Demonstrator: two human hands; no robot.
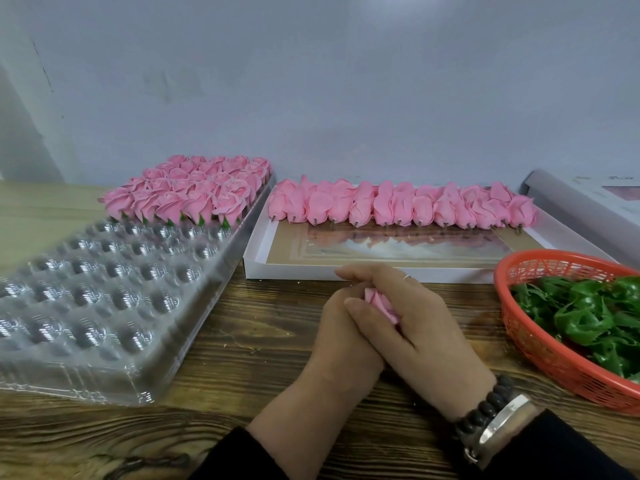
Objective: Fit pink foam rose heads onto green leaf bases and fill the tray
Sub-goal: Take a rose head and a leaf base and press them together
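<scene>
Both hands, left hand [341,327] and right hand [412,323], are clasped together around one pink rose head [381,304] above the bench [263,341]. Clear tray [114,282] lies to the left, nearer the left hand, its long axis running away from the viewer; only its far rows hold finished roses [194,190].

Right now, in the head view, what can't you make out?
- Rose: mostly hidden by the left hand and right hand clasped round it; whether a leaf base is on it is unclear.
- Basket: cut off by the right edge; leaf count unknown.
- Tray: near-left corner cut off by the left edge; back rows of roses too small to count.
</scene>
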